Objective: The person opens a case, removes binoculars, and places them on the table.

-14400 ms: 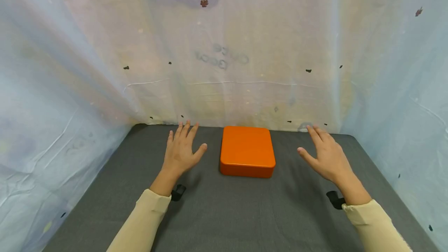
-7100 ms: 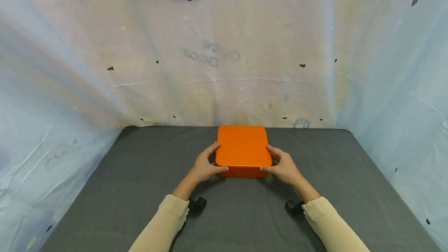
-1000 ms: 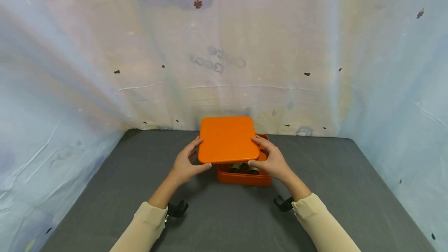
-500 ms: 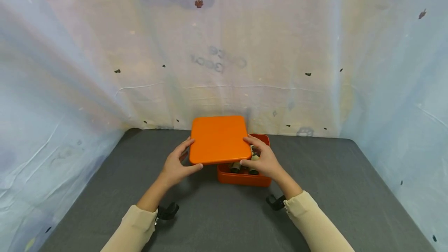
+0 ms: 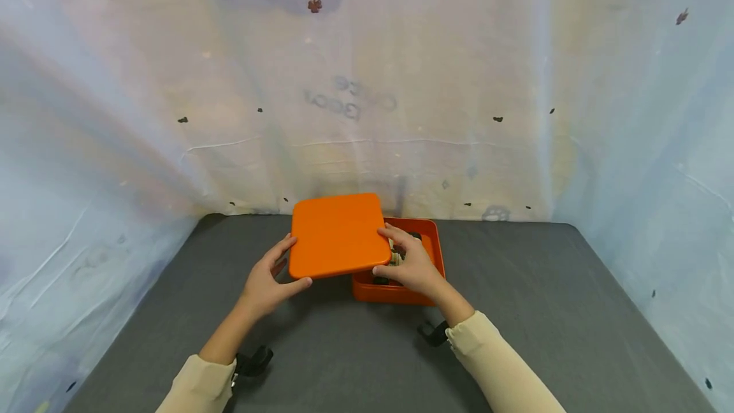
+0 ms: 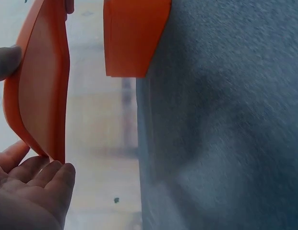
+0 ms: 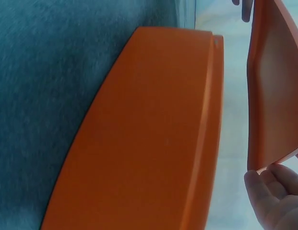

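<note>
An orange square lid (image 5: 338,234) is held up in both hands, tilted a little, left of and partly over its box (image 5: 395,294). My left hand (image 5: 262,289) grips the lid's left side, thumb at the front edge. On the opposite side, my right hand (image 5: 417,271) pinches the lid near its front right corner. Inside the box lie small cream and black items (image 5: 397,257), mostly covered by the lid and right hand; their kind cannot be told. The left wrist view shows the lid's hollow underside (image 6: 41,86), apart from the box (image 6: 132,40).
A dark grey cloth covers the table (image 5: 355,362). Pale patterned sheeting (image 5: 367,81) hangs close behind the box and along both sides. A black strap mount sits on each wrist (image 5: 255,361).
Earlier the lid sat on the box and the hands were apart from it. Both hands have since gripped and raised it, and carried it leftward, uncovering the box's right side.
</note>
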### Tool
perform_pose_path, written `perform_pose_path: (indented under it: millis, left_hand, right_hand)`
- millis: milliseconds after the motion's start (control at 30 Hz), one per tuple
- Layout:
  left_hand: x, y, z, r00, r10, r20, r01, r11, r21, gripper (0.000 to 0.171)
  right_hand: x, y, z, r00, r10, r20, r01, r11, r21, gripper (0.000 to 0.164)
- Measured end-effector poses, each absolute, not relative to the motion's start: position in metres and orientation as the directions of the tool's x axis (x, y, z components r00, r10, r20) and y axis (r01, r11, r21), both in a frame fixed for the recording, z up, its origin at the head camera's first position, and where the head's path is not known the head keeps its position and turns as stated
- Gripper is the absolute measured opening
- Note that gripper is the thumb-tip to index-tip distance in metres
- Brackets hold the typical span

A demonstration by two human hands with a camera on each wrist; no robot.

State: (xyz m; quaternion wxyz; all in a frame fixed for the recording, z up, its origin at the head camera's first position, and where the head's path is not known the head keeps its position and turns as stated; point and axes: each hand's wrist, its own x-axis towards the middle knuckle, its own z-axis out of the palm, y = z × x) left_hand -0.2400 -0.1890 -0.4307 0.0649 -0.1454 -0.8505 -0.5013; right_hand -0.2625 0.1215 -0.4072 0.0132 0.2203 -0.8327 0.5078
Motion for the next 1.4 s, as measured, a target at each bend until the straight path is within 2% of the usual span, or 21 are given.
perform_pose_path:
  millis: [233,567,800,1400]
  left_hand:
    - [-0.234,-0.202,-0.435,-0.948,0.169,0.271,0.319,0.472,0.822,0.085]
    - [-0.225,-0.220,-0.441,-0.957,0.146,0.250,0.290,0.495,0.819,0.084]
    - [-0.221,-0.232,-0.445,-0.948,0.144,0.283,0.317,0.502,0.805,0.082]
    - [-0.209,-0.259,-0.449,-0.965,0.097,0.242,0.256,0.543,0.800,0.082]
  right_hand:
    - [-0.261,0.107,-0.407,-0.908,-0.357,0.217,-0.356,0.389,-0.850,0.074]
    - [-0.263,0.089,-0.412,-0.889,-0.397,0.230,-0.388,0.381,-0.839,0.074]
    - [-0.263,0.077,-0.416,-0.890,-0.399,0.219,-0.388,0.413,-0.824,0.074]
    - [-0.266,0.047,-0.422,-0.870,-0.447,0.207,-0.400,0.397,-0.826,0.074]
